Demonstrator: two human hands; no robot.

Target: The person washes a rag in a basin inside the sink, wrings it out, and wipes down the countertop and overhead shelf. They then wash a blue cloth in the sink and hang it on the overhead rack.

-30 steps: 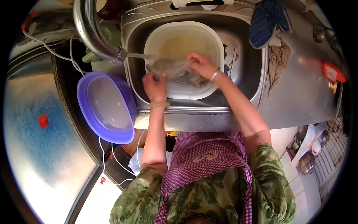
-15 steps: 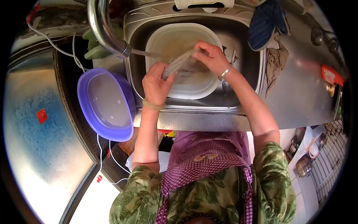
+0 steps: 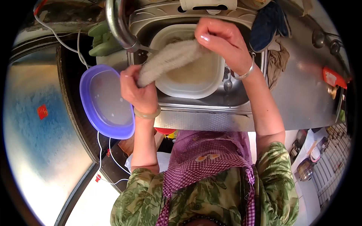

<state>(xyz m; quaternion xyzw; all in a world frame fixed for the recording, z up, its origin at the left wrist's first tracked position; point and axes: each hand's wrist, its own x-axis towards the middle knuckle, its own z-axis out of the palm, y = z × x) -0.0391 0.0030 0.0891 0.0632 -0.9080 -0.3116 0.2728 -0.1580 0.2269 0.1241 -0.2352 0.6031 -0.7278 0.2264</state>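
Observation:
A long, fuzzy greyish-white cloth [image 3: 169, 60] is stretched between my two hands above the sink. My left hand [image 3: 140, 90] is closed on its lower left end, and my right hand [image 3: 224, 43] pinches its upper right end. Beneath it, a white basin [image 3: 188, 92] with cloudy brownish water sits in the metal sink [image 3: 241, 98]. The cloth covers part of the basin. At the cloth's left edge is the curved metal faucet [image 3: 122, 28], with water coming from its mouth.
A purple basin [image 3: 86, 109] with whitish water stands left of the sink. Green slippers [image 3: 103, 39] lie behind it. A dark blue cloth item [image 3: 266, 30] and a brown rag [image 3: 277, 64] lie right of the sink. A red-handled tool [image 3: 335, 78] is farther right.
Both hands have lifted the cloth up from over the basin, the left moving left and the right moving up. The cloth now spreads wider and shows its fuzzy face.

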